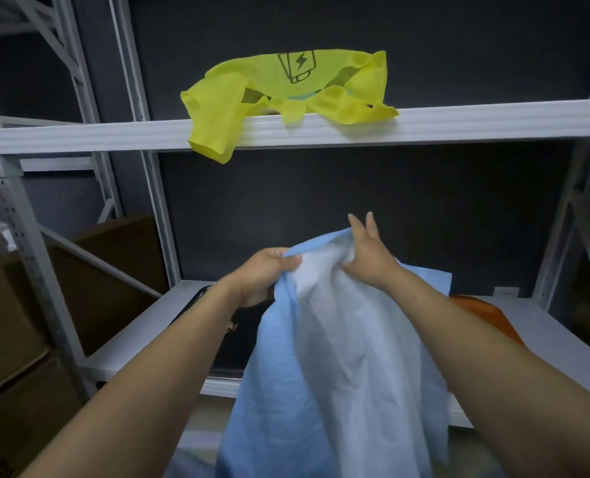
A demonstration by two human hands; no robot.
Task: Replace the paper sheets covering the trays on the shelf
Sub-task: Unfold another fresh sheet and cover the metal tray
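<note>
shelf (142, 339) ahead; raised hands (262, 270) (369, 258) grip blue sheet (338, 357)

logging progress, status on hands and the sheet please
Left hand grips blue sheet at its top edge. Right hand pinches it alongside. Sheet hangs bunched, not yet spread. Dark tray on lower shelf partly hidden behind it.

Dark grey wall (355, 208) behind white metal shelving (459, 122), cardboard boxes (11, 322) left.

Two hands (262, 274) (369, 257), one blue sheet (338, 357), one yellow bag (286, 88) (battery logo), one dark tray (235, 357), two shelf boards (459, 122) (148, 339).
</note>
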